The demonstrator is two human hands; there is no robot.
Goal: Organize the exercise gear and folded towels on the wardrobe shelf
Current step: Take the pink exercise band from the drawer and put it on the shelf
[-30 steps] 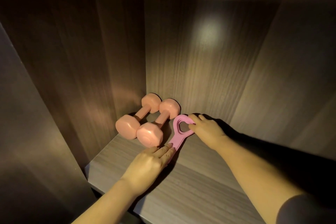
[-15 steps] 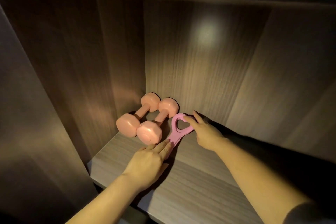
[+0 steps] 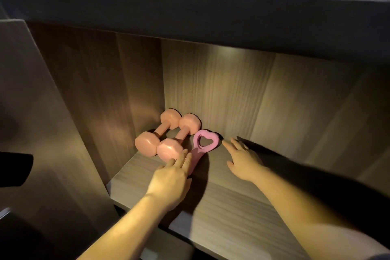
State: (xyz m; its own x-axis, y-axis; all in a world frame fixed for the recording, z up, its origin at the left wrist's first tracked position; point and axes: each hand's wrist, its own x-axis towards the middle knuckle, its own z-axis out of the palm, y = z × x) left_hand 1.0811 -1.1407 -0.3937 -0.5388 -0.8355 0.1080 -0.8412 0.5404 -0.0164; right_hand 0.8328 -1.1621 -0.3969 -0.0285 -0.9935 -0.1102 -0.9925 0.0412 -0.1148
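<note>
- L hand (image 3: pixel 170 177): open, fingers straight, tips touching stem of pink heart-loop grip (image 3: pixel 198 155), by head of right dumbbell (image 3: pixel 168 150).
- R hand (image 3: pixel 242 161): open, fingers spread, index tip near heart loop, not touching.
- Grip lies flat on wardrobe shelf (image 3: pixel 232 207), just right of dumbbells.
- Left dumbbell (image 3: pixel 147 146) alongside right one, back-left corner.

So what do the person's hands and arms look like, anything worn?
The left hand and right hand are bare: no gloves, rings or watch visible. Forearms are bare too; a sliver of grey sleeve seems to show at the right arm's upper end.
</note>
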